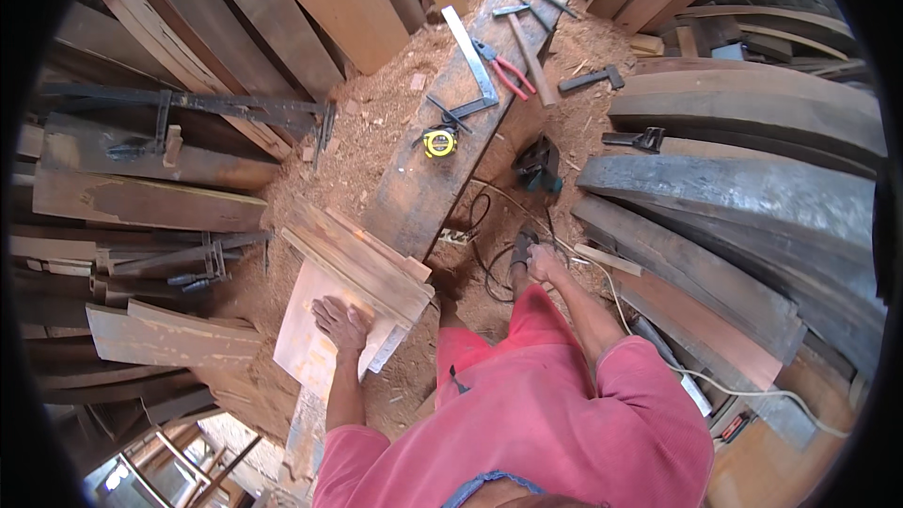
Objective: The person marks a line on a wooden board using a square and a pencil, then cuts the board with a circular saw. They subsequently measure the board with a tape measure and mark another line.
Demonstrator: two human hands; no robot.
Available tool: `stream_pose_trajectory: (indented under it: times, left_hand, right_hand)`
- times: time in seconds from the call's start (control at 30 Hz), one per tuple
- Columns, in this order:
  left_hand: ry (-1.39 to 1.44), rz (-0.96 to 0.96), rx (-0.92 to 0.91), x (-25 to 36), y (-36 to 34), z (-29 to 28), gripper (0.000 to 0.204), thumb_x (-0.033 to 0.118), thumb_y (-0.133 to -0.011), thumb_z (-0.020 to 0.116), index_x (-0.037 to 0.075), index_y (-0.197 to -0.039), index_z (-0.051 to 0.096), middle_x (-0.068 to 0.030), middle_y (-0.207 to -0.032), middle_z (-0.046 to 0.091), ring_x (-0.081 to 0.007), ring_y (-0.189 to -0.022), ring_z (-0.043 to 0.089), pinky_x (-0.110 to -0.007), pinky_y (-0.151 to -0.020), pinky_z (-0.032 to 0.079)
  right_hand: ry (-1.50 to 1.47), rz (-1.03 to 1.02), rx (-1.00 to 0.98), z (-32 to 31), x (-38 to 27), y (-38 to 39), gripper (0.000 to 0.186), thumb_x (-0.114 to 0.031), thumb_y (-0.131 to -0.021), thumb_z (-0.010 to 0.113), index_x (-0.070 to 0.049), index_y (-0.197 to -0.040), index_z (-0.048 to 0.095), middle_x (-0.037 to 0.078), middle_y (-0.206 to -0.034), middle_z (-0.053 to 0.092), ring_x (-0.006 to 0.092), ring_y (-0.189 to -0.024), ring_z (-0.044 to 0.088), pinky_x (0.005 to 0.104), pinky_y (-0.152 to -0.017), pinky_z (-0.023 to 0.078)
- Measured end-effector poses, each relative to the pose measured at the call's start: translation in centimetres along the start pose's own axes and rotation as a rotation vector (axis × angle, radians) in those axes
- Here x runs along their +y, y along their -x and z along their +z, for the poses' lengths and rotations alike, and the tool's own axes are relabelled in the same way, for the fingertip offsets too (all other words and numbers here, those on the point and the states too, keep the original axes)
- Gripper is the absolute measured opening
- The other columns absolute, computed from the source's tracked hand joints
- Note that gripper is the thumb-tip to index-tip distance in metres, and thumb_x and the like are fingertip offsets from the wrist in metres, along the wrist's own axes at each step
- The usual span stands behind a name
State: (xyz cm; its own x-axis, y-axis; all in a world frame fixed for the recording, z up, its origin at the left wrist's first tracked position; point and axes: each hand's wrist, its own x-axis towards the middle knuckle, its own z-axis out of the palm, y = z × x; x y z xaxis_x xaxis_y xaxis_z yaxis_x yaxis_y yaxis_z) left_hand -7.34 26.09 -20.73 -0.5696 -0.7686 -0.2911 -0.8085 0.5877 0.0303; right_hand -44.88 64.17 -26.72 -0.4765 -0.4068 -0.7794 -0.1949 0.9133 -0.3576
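My left hand [340, 322] lies flat, fingers apart, on a pale board [303, 348] at the lower left. Wooden planks [350, 261] lie stacked along that board's upper part, on the end of a worn wooden bench [402, 207]. My right hand [544, 261] hangs by my right leg, fingers curled; whether it holds something I cannot make out. Near it, cords run over the sawdust floor [494, 306]. On the bench are a yellow tape measure [439, 142], a metal square [470, 61], red-handled pliers [504, 71], a hammer [527, 52] and dark pincers [541, 5].
Timber boards lean on the left [150, 188] and right [715, 188]. Clamps [202, 268] sit among the left boards. A metal tool [588, 80] lies right of the bench. A dark power tool [536, 167] is on the floor beside it. A pale cable [743, 390] crosses the right.
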Motion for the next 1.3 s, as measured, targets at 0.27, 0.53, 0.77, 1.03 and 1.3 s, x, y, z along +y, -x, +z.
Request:
stream_pose_trajectory:
  times: [0.27,0.53,0.77,1.03,1.3]
  left_hand:
    - [-0.107,0.163,0.193,-2.6,2.4,2.0,0.072,0.040,-0.109,0.024,-0.009,-0.160,0.009,-0.0339,-0.166,0.009,-0.0498,-0.154,0.007,-0.060,-0.124,0.006]
    - [0.139,0.167,0.188,1.5,-1.3,0.3,0.076,0.042,-0.106,0.027,-0.013,-0.157,0.013,-0.0385,-0.164,0.005,-0.0511,-0.155,0.004,-0.060,-0.123,0.004]
    - [0.084,0.083,0.120,1.7,0.6,-0.6,0.078,0.043,-0.106,0.028,-0.013,-0.158,0.010,-0.0376,-0.165,0.004,-0.0509,-0.155,0.003,-0.059,-0.123,0.004]
    - [0.100,0.093,0.117,1.7,0.0,-0.3,0.078,0.045,-0.106,0.026,-0.011,-0.159,0.011,-0.0362,-0.166,0.005,-0.0495,-0.155,0.006,-0.058,-0.123,0.006]
    - [0.027,0.145,0.132,2.7,-1.2,0.1,0.077,0.045,-0.107,0.023,-0.013,-0.158,0.014,-0.0359,-0.164,0.014,-0.0478,-0.154,0.013,-0.057,-0.124,0.009]
  right_hand:
    - [0.630,-0.408,-0.098,8.1,7.2,-19.4,0.031,-0.023,-0.083,0.063,0.002,-0.099,0.072,0.025,-0.106,0.072,0.0401,-0.095,0.071,0.0484,-0.080,0.057]
    - [0.726,-0.176,0.049,3.7,11.9,-34.8,0.026,-0.020,-0.083,0.062,-0.001,-0.099,0.070,0.021,-0.102,0.072,0.0392,-0.093,0.070,0.0494,-0.079,0.056]
    - [0.868,-0.119,-0.002,6.5,12.7,-43.0,0.030,-0.020,-0.083,0.062,-0.001,-0.105,0.068,0.021,-0.105,0.072,0.0400,-0.097,0.069,0.0502,-0.082,0.055]
    - [0.883,-0.065,0.013,6.2,13.7,-44.9,0.035,-0.020,-0.083,0.062,-0.002,-0.112,0.065,0.021,-0.109,0.071,0.0410,-0.103,0.068,0.0511,-0.086,0.055]
    - [0.863,-0.054,-0.012,2.1,18.5,-36.0,0.040,-0.021,-0.083,0.062,-0.003,-0.120,0.063,0.022,-0.112,0.071,0.0419,-0.108,0.067,0.0520,-0.090,0.054]
